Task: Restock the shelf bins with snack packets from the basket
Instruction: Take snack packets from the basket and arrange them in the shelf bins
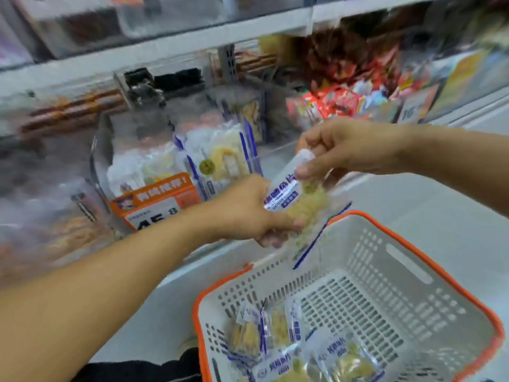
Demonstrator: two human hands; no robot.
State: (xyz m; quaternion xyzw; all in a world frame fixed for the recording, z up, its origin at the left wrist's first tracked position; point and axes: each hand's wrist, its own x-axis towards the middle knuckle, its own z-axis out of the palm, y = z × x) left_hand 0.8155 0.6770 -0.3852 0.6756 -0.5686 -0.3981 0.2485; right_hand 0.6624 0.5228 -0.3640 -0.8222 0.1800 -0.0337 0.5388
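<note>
crinkly clear packet (blue-edged) between both hands

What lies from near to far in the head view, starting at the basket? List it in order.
Loose packets in the basket → basket's far rim → packet held in both hands → orange price tag → clear bin of matching packets → red snacks on the shelf behind.

One camera sits on the person's head. It looks forward and down, close to the basket near right and the blurry, maybe clear, shelf bins far left.
</note>
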